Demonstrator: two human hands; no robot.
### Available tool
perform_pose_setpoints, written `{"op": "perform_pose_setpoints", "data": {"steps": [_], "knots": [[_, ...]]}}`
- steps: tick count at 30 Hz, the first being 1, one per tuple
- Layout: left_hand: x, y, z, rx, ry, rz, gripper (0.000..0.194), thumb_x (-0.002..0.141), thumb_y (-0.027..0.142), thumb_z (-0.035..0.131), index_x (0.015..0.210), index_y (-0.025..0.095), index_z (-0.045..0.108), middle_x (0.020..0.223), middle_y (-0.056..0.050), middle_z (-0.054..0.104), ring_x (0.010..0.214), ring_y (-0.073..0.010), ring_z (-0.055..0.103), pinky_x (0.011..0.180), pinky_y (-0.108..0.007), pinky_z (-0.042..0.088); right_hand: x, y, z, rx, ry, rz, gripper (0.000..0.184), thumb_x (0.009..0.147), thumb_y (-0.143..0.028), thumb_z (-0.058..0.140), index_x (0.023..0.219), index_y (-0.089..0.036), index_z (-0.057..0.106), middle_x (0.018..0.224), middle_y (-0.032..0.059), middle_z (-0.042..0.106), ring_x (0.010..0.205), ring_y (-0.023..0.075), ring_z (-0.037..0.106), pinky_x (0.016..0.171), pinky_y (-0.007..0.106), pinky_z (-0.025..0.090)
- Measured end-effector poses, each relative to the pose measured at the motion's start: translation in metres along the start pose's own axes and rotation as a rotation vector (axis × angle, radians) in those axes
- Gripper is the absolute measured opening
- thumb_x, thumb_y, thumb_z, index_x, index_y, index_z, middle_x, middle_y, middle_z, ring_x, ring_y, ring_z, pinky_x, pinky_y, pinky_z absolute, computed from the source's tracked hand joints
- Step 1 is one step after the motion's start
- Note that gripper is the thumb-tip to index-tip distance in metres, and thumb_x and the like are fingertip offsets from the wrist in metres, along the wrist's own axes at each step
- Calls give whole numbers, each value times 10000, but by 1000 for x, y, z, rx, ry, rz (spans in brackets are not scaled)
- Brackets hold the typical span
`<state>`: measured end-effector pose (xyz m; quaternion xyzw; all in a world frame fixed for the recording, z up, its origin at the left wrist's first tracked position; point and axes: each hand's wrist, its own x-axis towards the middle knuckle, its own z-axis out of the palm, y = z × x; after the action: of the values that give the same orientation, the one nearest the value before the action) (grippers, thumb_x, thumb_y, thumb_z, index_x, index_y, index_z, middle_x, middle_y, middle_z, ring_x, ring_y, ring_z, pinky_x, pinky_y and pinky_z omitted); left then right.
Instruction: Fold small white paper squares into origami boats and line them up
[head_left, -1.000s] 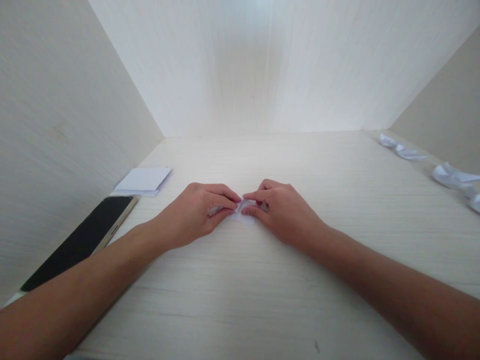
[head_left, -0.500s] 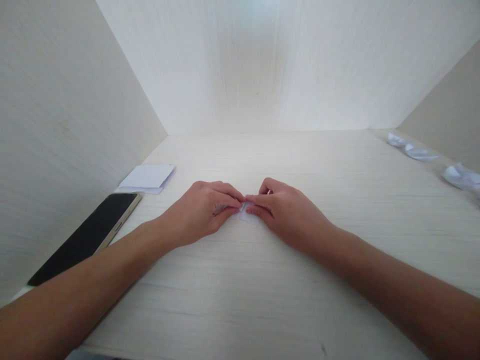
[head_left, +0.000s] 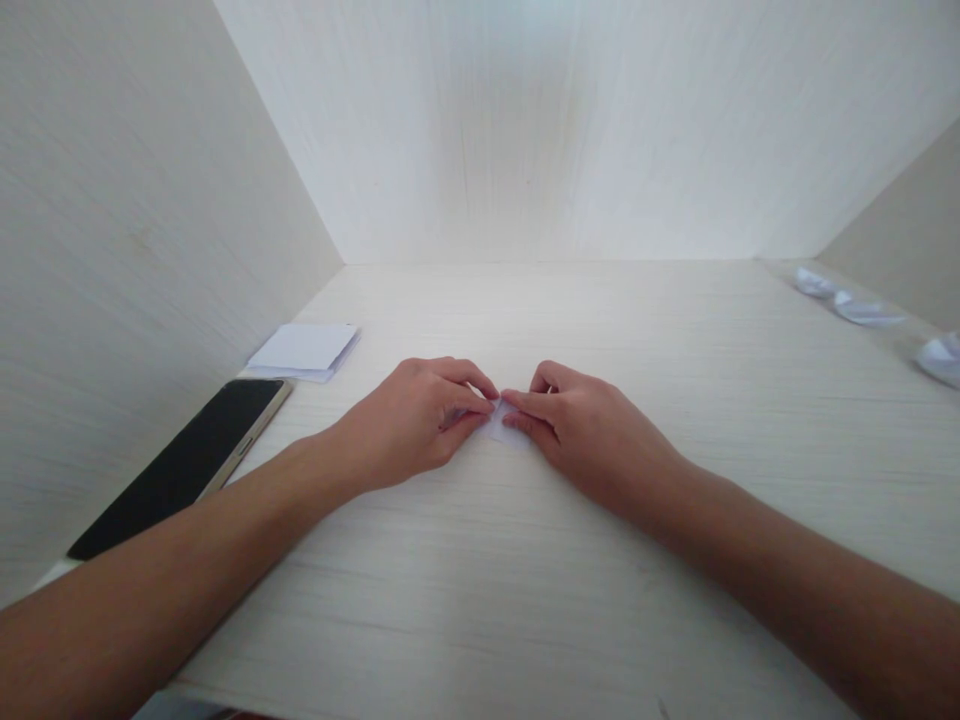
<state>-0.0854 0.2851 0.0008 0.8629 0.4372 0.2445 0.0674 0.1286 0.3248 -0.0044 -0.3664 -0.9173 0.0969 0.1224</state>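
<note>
A small piece of folded white paper (head_left: 508, 430) lies on the pale table in front of me, mostly covered by my fingers. My left hand (head_left: 442, 410) pinches its left side, thumb and fingertips pressed together at the edge. From the other side my right hand (head_left: 574, 415) presses on it with thumb and index finger, the other fingers curled. The fingertips of both hands almost meet at the paper's upper point. Its exact fold is hidden.
To the left, a stack of white paper sheets (head_left: 304, 348) lies near the side wall. A black phone (head_left: 180, 465) rests in front of it, beside my left forearm. Several crumpled or folded white paper pieces (head_left: 862, 308) line the right wall.
The whole view has shifted slightly, so things appear a little further right. My hands stay on the paper, with the left fingers a bit more arched.
</note>
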Motion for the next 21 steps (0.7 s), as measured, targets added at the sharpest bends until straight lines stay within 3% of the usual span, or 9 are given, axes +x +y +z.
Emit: {"op": "perform_pose_setpoints", "data": {"steps": [8, 21], "knots": [[1, -1, -1, -8, -13, 9, 181, 948, 152, 651, 921, 193, 825, 1057, -58, 807, 884, -177, 757, 819, -304, 595, -2, -2, -3, 35, -44, -7, 280, 1024, -367, 588, 1156, -215, 782, 998, 86, 635, 779, 192, 611, 746, 328, 455], [1, -1, 1, -1, 3, 13, 195, 952, 136, 643, 912, 201, 823, 1039, -47, 808, 895, -179, 750, 847, -308, 597, -2, -3, -2, 40, -35, 4, 241, 1004, -341, 620, 1129, -215, 784, 971, 81, 623, 759, 188, 600, 730, 327, 459]]}}
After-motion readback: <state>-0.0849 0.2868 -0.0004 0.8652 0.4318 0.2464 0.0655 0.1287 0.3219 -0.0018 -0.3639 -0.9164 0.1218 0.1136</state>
